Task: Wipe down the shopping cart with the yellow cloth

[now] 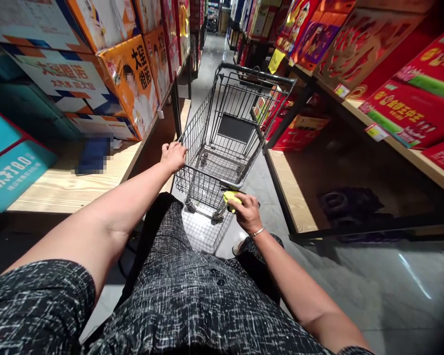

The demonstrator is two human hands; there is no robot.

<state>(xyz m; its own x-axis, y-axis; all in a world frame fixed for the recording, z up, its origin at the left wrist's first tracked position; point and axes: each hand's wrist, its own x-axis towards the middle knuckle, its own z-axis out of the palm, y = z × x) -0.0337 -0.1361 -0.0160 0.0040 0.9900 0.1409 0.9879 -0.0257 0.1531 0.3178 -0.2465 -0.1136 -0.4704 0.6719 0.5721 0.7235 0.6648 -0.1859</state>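
Note:
A dark metal shopping cart [237, 130] stands in the aisle in front of me, its near end close to my knees and its handle at the far end. My left hand [173, 156] is closed over the near left top rim of the cart's basket. In my right hand [247, 213] is a bunched yellow cloth [231, 198], gripped close to the near right corner of the cart. Something dark shows beside the cloth, but I cannot make out what it is. No goods show in the wire basket.
On the left, a wooden shelf [70, 190] bears orange boxes [128, 88], a teal box [18, 170] and a blurred dark blue item [93, 155]. Red gift boxes [410, 111] fill the right shelf, with a lower wooden shelf [294, 190] beneath. Tiled floor [214, 47] runs on beyond the cart.

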